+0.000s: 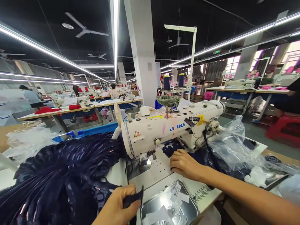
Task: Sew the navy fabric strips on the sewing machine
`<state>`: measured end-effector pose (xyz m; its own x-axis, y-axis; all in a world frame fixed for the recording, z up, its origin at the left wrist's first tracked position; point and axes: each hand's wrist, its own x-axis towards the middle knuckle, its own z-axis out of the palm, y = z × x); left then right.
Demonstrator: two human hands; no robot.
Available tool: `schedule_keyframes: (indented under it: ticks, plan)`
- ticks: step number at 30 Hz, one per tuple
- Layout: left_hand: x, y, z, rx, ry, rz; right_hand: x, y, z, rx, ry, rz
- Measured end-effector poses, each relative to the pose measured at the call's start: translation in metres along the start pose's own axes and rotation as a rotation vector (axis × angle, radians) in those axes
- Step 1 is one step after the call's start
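Note:
A white sewing machine (161, 125) stands in the middle of its table. My left hand (122, 203) is in front of it at the lower centre, its fingers closed on a dark strap (132, 200). Under the arm of the machine, my right hand (184, 164) rests at the dark lace fabric (173, 147) with its fingers bent together around an edge of it. A large heap of navy garments (70, 175) fills the left side, close to my left hand. Below the needle area lies a metal tray (150, 207) holding white paper labels.
Clear plastic bags (231, 147) lie on the right of the table, with dark fabric beneath. Two navy thread cones (166, 82) stand behind the machine. Other people and sewing tables (96, 107) are in the background; a red stool (284, 132) is at right.

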<state>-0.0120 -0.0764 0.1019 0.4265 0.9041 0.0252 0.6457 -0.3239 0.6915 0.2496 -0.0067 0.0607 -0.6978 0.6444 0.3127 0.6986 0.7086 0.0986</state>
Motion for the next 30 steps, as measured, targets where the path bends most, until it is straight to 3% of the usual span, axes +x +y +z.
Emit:
schedule_keyframes:
  ticks: [2, 4, 6, 9, 12, 16, 20, 27, 30]
  plan:
    - [0.021, 0.000, 0.010, 0.182, 0.047, 0.001, 0.005, 0.007, 0.008, -0.050, -0.142, 0.014]
    - [0.042, -0.006, 0.022, 0.475, 0.133, 0.091, 0.008, 0.007, 0.017, -0.088, -0.214, 0.016]
    - [0.060, -0.016, 0.033, 0.743, 0.171, 0.237, 0.010, 0.004, 0.024, -0.098, -0.219, 0.020]
    - [0.077, -0.038, 0.044, 0.958, 0.124, 0.473, 0.016, -0.001, 0.034, -0.068, -0.181, 0.016]
    - [0.076, -0.059, 0.044, 0.927, 0.123, 0.533, 0.027, -0.007, 0.043, 0.010, -0.123, -0.008]
    - [0.051, -0.074, 0.038, 0.775, 0.200, 0.521, 0.047, -0.019, 0.055, 0.113, -0.054, -0.083]
    - [0.031, -0.076, 0.036, 0.731, 0.202, 0.533, 0.060, -0.027, 0.066, 0.229, 0.016, -0.082]
    - [0.032, -0.067, 0.036, 0.687, 0.125, 0.400, 0.064, -0.030, 0.073, 0.381, 0.022, 0.145]
    - [0.030, -0.071, 0.036, 0.727, 0.107, 0.418, 0.065, -0.032, 0.069, 0.351, 0.028, 0.149]
